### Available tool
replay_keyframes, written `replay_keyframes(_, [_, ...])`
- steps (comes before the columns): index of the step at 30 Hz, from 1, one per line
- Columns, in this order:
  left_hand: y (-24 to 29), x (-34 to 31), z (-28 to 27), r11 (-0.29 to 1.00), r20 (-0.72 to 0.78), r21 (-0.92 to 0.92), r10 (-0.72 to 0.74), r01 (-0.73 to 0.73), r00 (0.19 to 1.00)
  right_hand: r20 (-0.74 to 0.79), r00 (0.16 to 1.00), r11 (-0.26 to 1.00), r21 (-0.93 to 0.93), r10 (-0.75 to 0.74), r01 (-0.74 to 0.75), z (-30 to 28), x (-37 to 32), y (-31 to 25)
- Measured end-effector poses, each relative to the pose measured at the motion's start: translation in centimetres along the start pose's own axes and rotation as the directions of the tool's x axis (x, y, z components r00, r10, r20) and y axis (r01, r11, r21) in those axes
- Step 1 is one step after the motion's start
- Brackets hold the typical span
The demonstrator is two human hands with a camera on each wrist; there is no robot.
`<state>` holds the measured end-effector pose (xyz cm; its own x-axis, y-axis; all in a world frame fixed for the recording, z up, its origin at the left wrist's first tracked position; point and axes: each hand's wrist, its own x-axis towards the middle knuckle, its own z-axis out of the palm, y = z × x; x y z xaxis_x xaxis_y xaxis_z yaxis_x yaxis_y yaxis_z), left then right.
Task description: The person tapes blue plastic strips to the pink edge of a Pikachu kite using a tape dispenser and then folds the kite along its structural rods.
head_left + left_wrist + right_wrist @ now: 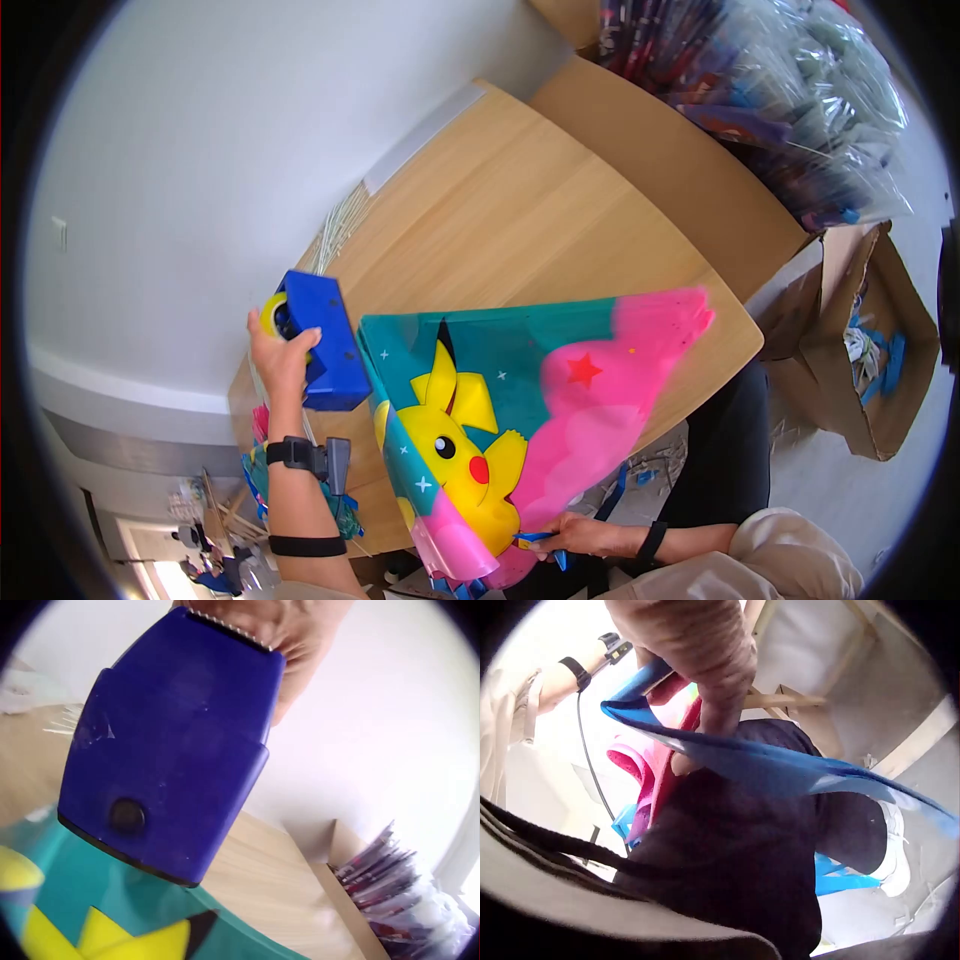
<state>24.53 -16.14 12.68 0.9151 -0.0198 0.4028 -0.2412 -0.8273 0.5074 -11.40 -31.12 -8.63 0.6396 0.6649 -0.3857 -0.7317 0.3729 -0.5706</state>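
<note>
A blue tape dispenser [342,350] with a yellow roll of tape [269,314] is gripped by my left hand [278,360], beside the sheet's left corner. In the left wrist view its underside faces the camera, with the toothed cutter [229,628] at the top. A triangular sheet [580,440], teal and pink with a yellow cartoon figure, spreads over the table's front part, its near edge curled. My right hand [590,536] pinches the sheet's near edge together with a blue strip [780,771], which trails away over my dark trousers.
The wooden table [500,200] runs to the wall, with thin white sticks [340,230] along its far left edge. A large cardboard box [680,160] with plastic-wrapped bundles [800,90] stands right. An open carton [870,340] holds blue scraps. More scraps lie on the floor.
</note>
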Motion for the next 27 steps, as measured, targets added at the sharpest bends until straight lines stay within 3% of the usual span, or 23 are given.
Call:
replay_keyframes(5, [10.0,-0.1,9.4,0.982,0.049,-0.141,0.134,-0.126,0.99,-0.043,0.998,0.996,0.074,-0.043,0.046,-0.5,-0.5,-0.9])
replay_keyframes(9, [18.1,-3.0,15.9,0.961,0.17,-0.267,0.122,-0.073,0.978,0.005,0.992,0.988,0.093,-0.125,0.124,-1.1,0.1,0.5])
replay_keyframes(16, [23.1,-6.1,22.0,0.983,0.216,-0.062,0.183,-0.174,0.959,0.044,0.988,0.986,0.093,-0.145,0.14,-0.7,0.3,0.1])
replay_keyframes(22, [23.6,-7.5,23.2,0.967,0.212,0.049,0.235,-0.251,0.948,0.041,0.992,0.991,0.056,-0.121,0.119,-0.9,-0.3,-0.5])
replay_keyframes(27, [24.2,-8.3,23.4,0.972,0.263,0.081,0.191,-0.219,0.946,0.025,0.987,0.987,0.045,-0.156,0.155,-0.9,0.8,0.7])
